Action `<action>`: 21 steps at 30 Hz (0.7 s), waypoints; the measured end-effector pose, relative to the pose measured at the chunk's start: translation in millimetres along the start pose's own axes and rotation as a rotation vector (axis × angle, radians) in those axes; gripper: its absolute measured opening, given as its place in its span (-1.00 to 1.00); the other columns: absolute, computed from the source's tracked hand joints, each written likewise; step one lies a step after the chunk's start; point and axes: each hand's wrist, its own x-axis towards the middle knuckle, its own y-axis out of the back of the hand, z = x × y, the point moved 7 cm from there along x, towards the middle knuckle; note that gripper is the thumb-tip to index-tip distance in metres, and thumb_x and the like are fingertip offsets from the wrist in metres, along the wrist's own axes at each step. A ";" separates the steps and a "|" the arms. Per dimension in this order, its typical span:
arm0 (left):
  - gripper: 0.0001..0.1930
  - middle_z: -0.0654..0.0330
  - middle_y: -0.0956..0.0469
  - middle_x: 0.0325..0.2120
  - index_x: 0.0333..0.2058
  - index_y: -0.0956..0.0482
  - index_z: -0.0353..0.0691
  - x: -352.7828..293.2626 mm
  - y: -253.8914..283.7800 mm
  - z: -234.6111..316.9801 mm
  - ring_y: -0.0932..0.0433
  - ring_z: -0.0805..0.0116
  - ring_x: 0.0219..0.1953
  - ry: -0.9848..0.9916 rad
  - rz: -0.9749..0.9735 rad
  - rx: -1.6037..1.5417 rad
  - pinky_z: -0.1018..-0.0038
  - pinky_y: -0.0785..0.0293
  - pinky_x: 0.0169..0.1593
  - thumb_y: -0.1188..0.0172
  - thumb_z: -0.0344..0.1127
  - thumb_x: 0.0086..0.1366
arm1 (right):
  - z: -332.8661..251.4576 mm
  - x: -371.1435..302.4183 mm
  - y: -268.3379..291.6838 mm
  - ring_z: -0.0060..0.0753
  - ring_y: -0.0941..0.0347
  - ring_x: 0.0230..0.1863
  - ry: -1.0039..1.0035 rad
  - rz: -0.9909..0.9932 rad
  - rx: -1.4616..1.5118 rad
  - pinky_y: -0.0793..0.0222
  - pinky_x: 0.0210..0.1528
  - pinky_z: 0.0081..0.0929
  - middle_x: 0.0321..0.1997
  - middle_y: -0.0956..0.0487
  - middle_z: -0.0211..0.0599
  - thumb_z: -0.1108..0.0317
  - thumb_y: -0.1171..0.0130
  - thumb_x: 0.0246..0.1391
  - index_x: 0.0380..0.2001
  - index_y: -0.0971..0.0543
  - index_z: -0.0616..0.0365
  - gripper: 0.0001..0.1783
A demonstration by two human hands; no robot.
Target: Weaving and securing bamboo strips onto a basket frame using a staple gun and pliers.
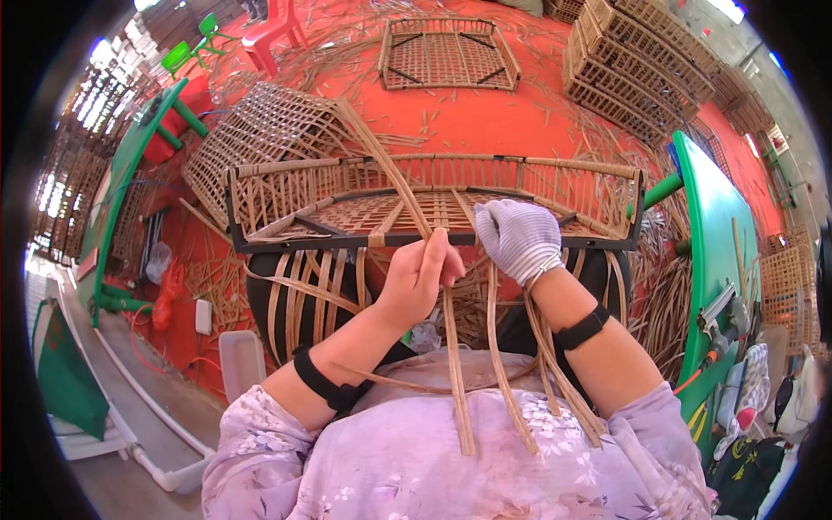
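Observation:
A woven cane basket [347,173] with a black-bound front bar [295,244] lies across my lap. My bare left hand [422,276] is closed at the middle of this bar, its thumb pressed on a long flat cane strip [381,160] that slants up and left over the basket. To its right, my right hand [520,241], in a striped pale glove, is curled at the same bar; its fingertips hide what they grip. Several loose cane strips [457,373] hang from the bar over my lap, one [498,347] coming out beneath the gloved hand.
Another cane frame [451,59] lies on the red floor ahead. Stacked baskets [637,74] stand at the far right, and a woven panel [260,139] leans at the left. Green tables [719,225] flank me, the right one bearing tools [728,325]. Cane scraps [217,290] litter the floor.

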 end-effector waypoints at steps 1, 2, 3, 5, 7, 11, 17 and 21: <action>-0.45 0.21 -0.41 -0.69 -0.60 -0.44 -0.29 0.1 -0.7 -2.4 -0.31 0.46 -0.62 0.128 0.095 -0.074 0.54 -0.30 -0.42 0.27 -0.15 0.56 | 0.3 0.5 -0.5 0.00 -0.52 -0.47 -0.002 0.002 -0.002 -0.44 -0.37 -0.14 -0.54 -0.57 -0.14 0.14 0.01 0.24 -0.58 -0.58 0.06 -0.62; -0.45 0.21 -0.41 -0.69 -0.60 -0.44 -0.29 1.6 0.1 1.7 -0.31 0.46 -0.62 0.127 0.093 -0.074 0.54 -0.30 -0.42 0.27 -0.15 0.56 | -0.7 1.3 -0.9 -0.01 -0.53 -0.46 0.009 0.009 0.005 -0.44 -0.36 -0.14 -0.54 -0.58 -0.14 0.14 0.02 0.24 -0.57 -0.58 0.06 -0.62; -0.46 0.25 -0.36 -0.72 -0.63 -0.40 -0.25 0.6 5.5 -4.0 -0.26 0.49 -0.65 0.233 0.196 -0.196 0.54 -0.22 -0.47 0.23 -0.13 0.55 | -0.6 0.3 -0.2 -0.01 -0.53 -0.46 0.017 0.014 0.008 -0.45 -0.36 -0.13 -0.53 -0.58 -0.14 0.14 0.03 0.24 -0.57 -0.58 0.07 -0.62; -0.47 0.33 -0.20 -0.79 -0.70 -0.29 -0.15 -4.4 8.2 -4.9 -0.14 0.54 -0.72 0.365 0.347 -0.374 0.54 -0.06 -0.57 0.13 -0.11 0.51 | 0.8 0.1 -0.8 -0.02 -0.53 -0.47 0.014 0.023 -0.001 -0.46 -0.35 -0.13 -0.54 -0.58 -0.12 0.12 0.03 0.24 -0.57 -0.58 0.09 -0.60; -0.46 0.34 -0.18 -0.79 -0.71 -0.29 -0.15 -12.6 7.0 6.0 -0.13 0.54 -0.72 0.394 0.306 -0.332 0.54 -0.05 -0.58 0.13 -0.11 0.51 | 1.8 1.8 -0.8 -0.03 -0.54 -0.47 0.000 0.009 -0.012 -0.48 -0.33 -0.13 -0.54 -0.58 -0.11 0.11 0.05 0.24 -0.58 -0.58 0.12 -0.58; -0.46 0.35 -0.18 -0.79 -0.73 -0.28 -0.14 -26.6 2.9 26.8 -0.12 0.56 -0.73 0.423 0.257 -0.245 0.56 -0.01 -0.60 0.12 -0.12 0.51 | 4.8 1.3 -1.6 -0.02 -0.55 -0.46 -0.008 0.036 -0.016 -0.48 -0.32 -0.13 -0.54 -0.58 -0.10 0.11 0.07 0.24 -0.58 -0.58 0.12 -0.57; -0.45 0.35 -0.23 -0.78 -0.73 -0.29 -0.15 -39.0 0.9 34.8 -0.13 0.59 -0.71 0.404 0.201 -0.170 0.59 -0.04 -0.60 0.12 -0.10 0.51 | 3.5 2.2 -0.6 -0.01 -0.55 -0.46 -0.031 0.002 -0.011 -0.49 -0.32 -0.12 -0.52 -0.59 -0.10 0.10 0.09 0.26 -0.56 -0.59 0.12 -0.55; -0.43 0.34 -0.36 -0.75 -0.67 -0.42 -0.22 -34.1 -0.8 25.0 -0.27 0.61 -0.66 0.321 0.131 0.008 0.62 -0.19 -0.54 0.13 -0.04 0.52 | 1.0 2.9 3.6 0.00 -0.55 -0.46 -0.038 -0.039 -0.014 -0.49 -0.32 -0.13 -0.50 -0.60 -0.11 0.08 0.09 0.27 -0.55 -0.59 0.11 -0.55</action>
